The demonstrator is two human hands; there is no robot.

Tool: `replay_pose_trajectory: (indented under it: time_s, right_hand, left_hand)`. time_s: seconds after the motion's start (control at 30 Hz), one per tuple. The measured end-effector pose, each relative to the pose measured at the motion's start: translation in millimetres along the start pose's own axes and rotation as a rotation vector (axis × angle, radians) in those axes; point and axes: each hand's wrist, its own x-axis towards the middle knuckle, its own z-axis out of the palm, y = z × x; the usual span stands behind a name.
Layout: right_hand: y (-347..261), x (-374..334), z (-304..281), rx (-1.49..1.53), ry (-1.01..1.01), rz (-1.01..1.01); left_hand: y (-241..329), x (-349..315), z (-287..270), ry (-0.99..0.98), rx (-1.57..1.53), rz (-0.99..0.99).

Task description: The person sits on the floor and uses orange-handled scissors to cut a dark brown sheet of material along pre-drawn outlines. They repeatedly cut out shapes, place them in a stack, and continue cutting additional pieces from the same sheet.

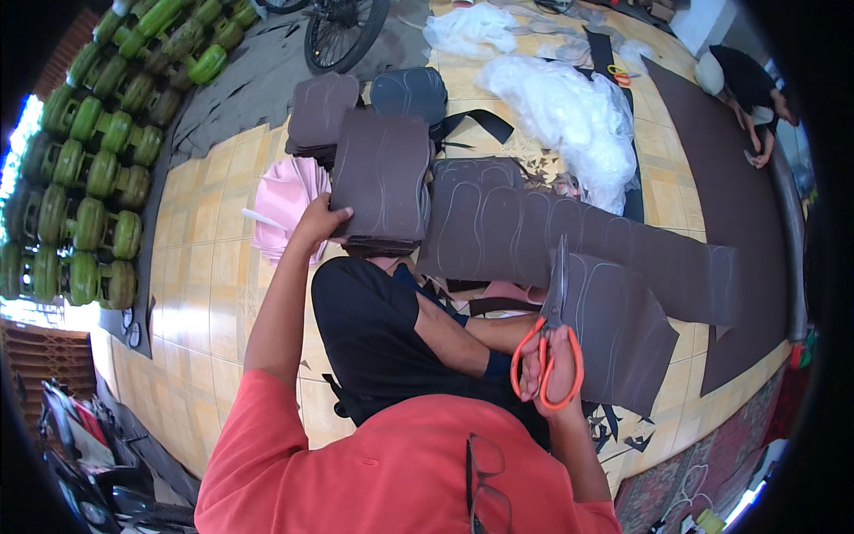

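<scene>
The marked brown strip [569,233] lies on the tiled floor [209,276], long axis running from 9:30 to 3:30, at 12 o'clock from the right hand [559,363], which is the nearer. That hand is closed around the orange handles of the scissors [552,307]; blades point to 12 and overlap the strip in view, contact undetermined. The left hand [318,219], well apart, has its thumb on the brown stack [384,173], 10:30 from the right; its grip cannot be told. A pink stack [283,205] sits just beside it at 9. Obstructions: folded legs [454,336] between the hands; a loose brown piece [623,338] at 2:30 from the right hand; clear plastic [569,116] beyond the strip.
</scene>
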Motion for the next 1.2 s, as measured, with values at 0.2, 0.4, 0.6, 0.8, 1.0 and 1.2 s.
replay_pose_trajectory:
  time_s: [0.2,0.4,0.6,0.8,1.0,1.2]
  right_hand:
    - [0.9,-30.1,-28.6,-0.059,0.153,-0.212]
    - [1.6,-38.0,-76.8,-0.003,0.446,-0.312]
    - [21.8,-45.0,-109.5,-0.083,0.656,-0.214]
    - [34.5,-44.2,-119.3,0.066,0.637,-0.196]
    - [30.5,-49.4,-98.0,-0.021,0.579,-0.16]
    - [27.8,-84.1,-55.1,0.008,0.324,0.048]
  left_hand:
    - [29.9,-26.3,47.9,0.505,0.986,0.427]
    - [27.4,-97.2,196.2,-0.859,-0.001,0.166]
    - [5.4,-123.1,304.0,-1.254,-0.433,-0.224]
    - [33.5,-151.0,325.6,-1.223,-0.621,-0.272]
    - [59.7,-136.6,338.0,-0.896,-0.1,0.126]
    - [111.3,-83.3,285.8,-0.679,-0.154,0.134]
